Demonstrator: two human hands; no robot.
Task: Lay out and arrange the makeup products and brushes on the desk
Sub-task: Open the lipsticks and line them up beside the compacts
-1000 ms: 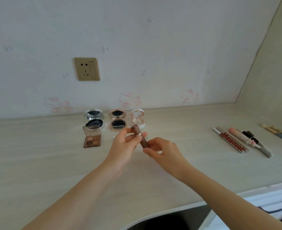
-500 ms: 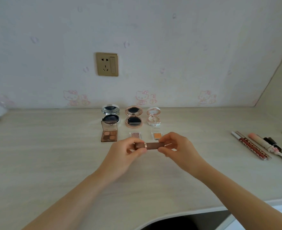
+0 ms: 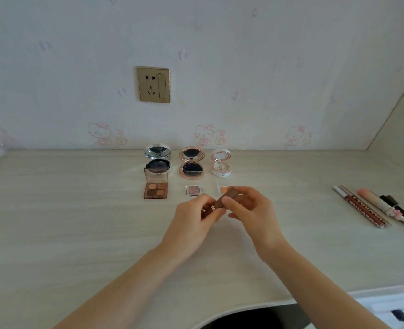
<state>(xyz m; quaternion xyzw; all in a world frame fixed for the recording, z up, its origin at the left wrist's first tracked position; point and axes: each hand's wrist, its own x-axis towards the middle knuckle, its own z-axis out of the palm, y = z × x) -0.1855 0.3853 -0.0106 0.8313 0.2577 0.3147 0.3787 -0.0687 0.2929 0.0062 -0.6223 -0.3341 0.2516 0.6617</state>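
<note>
Since half a second ago we are tilting the brown lipstick tube (image 3: 222, 201) upward, right end raised. Left hand (image 3: 191, 225) and right hand (image 3: 252, 212) are both pinching it above the desk (image 3: 77, 222), near the orange pan (image 3: 223, 189). We are judging it mid-placement; setting it down squarely is coming next.

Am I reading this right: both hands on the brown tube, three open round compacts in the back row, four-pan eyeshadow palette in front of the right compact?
Not quite. The head view shows the four-pan eyeshadow palette in front of the left compact, not the right one. The rest holds: left hand and right hand both grip the brown tube.
</note>
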